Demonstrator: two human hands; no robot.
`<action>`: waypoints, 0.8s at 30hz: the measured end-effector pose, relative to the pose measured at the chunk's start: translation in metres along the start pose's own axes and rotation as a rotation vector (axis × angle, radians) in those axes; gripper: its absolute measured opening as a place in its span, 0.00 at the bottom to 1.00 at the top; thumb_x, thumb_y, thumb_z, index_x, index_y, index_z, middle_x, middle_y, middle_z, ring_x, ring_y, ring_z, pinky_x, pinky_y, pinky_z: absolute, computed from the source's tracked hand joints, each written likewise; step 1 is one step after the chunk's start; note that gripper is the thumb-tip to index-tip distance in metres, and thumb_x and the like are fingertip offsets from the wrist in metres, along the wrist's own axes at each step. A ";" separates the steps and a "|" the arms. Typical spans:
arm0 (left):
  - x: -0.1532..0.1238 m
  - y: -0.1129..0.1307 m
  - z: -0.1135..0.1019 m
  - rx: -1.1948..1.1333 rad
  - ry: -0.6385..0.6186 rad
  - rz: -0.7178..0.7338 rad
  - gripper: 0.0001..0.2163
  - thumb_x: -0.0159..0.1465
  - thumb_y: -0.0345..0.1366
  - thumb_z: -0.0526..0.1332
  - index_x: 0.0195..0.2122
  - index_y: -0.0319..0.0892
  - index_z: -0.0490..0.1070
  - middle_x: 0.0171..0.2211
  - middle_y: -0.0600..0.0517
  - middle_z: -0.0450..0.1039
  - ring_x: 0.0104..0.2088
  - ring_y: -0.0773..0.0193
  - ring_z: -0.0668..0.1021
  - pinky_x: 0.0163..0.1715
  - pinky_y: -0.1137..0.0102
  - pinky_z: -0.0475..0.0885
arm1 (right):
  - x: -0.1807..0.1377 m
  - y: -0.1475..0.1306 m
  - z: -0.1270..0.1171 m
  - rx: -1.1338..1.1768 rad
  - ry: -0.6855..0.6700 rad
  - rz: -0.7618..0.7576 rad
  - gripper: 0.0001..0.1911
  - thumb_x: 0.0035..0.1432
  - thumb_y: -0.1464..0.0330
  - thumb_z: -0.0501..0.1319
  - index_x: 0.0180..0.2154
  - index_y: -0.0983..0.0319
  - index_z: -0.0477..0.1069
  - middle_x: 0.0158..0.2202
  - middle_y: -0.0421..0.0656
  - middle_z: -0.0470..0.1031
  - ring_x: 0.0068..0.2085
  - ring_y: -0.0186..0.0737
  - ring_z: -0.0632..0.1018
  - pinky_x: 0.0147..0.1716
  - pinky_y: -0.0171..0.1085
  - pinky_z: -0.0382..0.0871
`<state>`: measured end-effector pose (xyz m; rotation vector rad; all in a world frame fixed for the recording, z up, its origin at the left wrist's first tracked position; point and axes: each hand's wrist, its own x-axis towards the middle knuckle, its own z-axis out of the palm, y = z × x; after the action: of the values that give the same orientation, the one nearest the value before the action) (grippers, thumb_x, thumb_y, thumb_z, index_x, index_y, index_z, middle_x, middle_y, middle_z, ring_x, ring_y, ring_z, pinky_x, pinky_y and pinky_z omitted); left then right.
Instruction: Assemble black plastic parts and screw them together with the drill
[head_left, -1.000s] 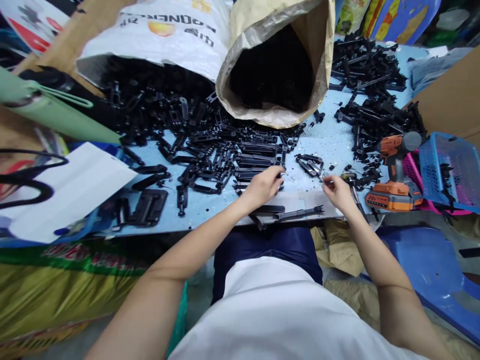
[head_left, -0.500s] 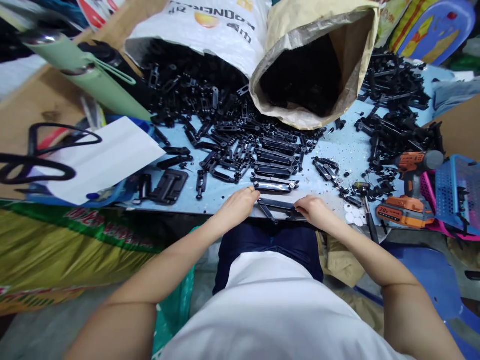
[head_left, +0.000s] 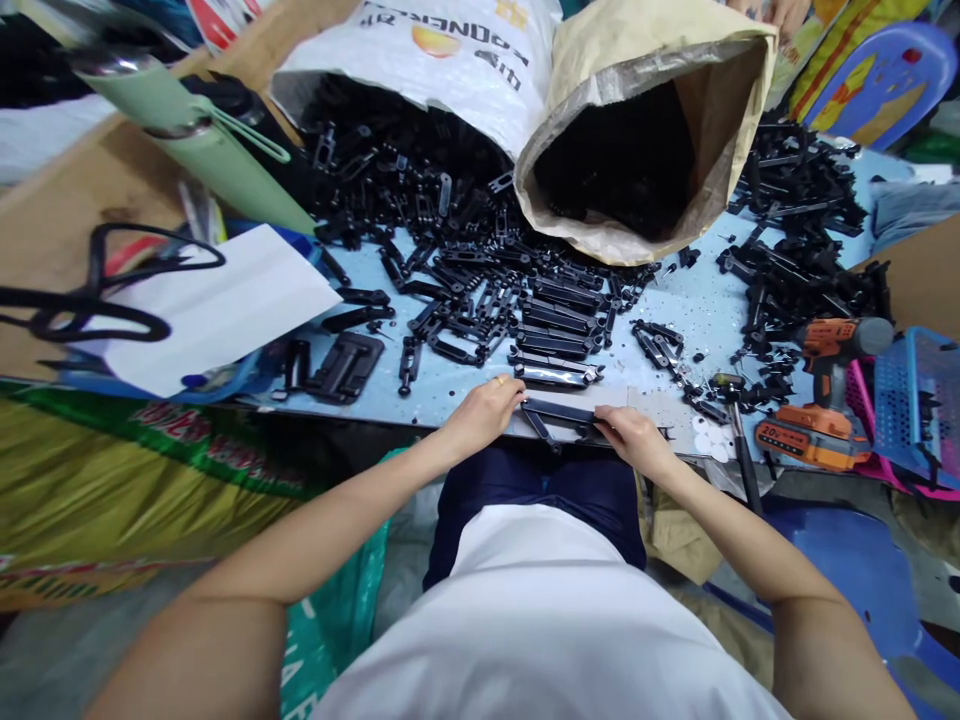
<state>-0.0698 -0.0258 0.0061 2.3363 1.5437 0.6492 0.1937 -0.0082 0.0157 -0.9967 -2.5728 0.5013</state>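
A long black plastic arm [head_left: 561, 410] lies level at the table's front edge, between my two hands. Its left end is pinched by my left hand [head_left: 491, 405], fingers closed. My right hand [head_left: 630, 432] grips the other end, its fingers pressed together. From the left end a thinner black link [head_left: 540, 430] slants down toward me. Just beyond, several similar black arms [head_left: 559, 345] lie stacked in a row, the nearest one [head_left: 556, 372] shiny. What my fingertips cover cannot be made out.
Black parts [head_left: 420, 200] spill from a white sack [head_left: 420, 50] beside an open paper sack [head_left: 637, 150]. At right are an orange cordless drill [head_left: 814, 430], a hammer [head_left: 742, 450] and a blue basket [head_left: 926, 390]. A green bottle [head_left: 202, 160] leans at left. Another person's hand [head_left: 787, 15] shows at the top.
The view has shifted slightly, so the table's things sit a little further right and lower. Both hands keep their hold on the black arm. Another person's hand has appeared behind the paper sack.
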 end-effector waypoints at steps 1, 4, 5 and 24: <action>0.000 0.000 0.000 -0.005 -0.003 0.010 0.08 0.65 0.29 0.49 0.37 0.38 0.67 0.30 0.49 0.70 0.32 0.63 0.74 0.33 0.70 0.70 | -0.001 0.001 0.002 0.014 0.028 -0.018 0.09 0.63 0.70 0.49 0.41 0.61 0.67 0.39 0.47 0.76 0.39 0.38 0.77 0.38 0.37 0.72; 0.001 0.003 0.000 0.009 -0.047 0.067 0.08 0.66 0.30 0.49 0.36 0.39 0.66 0.30 0.49 0.69 0.31 0.63 0.74 0.32 0.70 0.69 | 0.000 0.001 0.004 0.038 0.081 -0.053 0.09 0.63 0.70 0.50 0.41 0.61 0.67 0.39 0.46 0.76 0.39 0.38 0.78 0.38 0.37 0.73; 0.001 0.004 0.000 0.016 -0.060 0.088 0.08 0.66 0.30 0.48 0.35 0.39 0.66 0.30 0.49 0.69 0.30 0.63 0.74 0.31 0.70 0.69 | 0.001 0.000 0.004 0.045 0.090 -0.062 0.09 0.63 0.70 0.50 0.41 0.61 0.67 0.39 0.46 0.76 0.39 0.38 0.78 0.38 0.37 0.73; -0.013 -0.009 0.029 0.247 0.241 0.322 0.10 0.66 0.27 0.48 0.41 0.38 0.68 0.28 0.49 0.73 0.28 0.65 0.74 0.28 0.69 0.69 | -0.005 -0.001 0.008 0.024 0.242 -0.142 0.14 0.61 0.73 0.52 0.49 0.60 0.65 0.39 0.46 0.76 0.39 0.38 0.77 0.38 0.37 0.73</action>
<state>-0.0664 -0.0333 -0.0253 2.8188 1.4205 0.8869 0.1930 -0.0135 0.0079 -0.8056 -2.3928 0.3499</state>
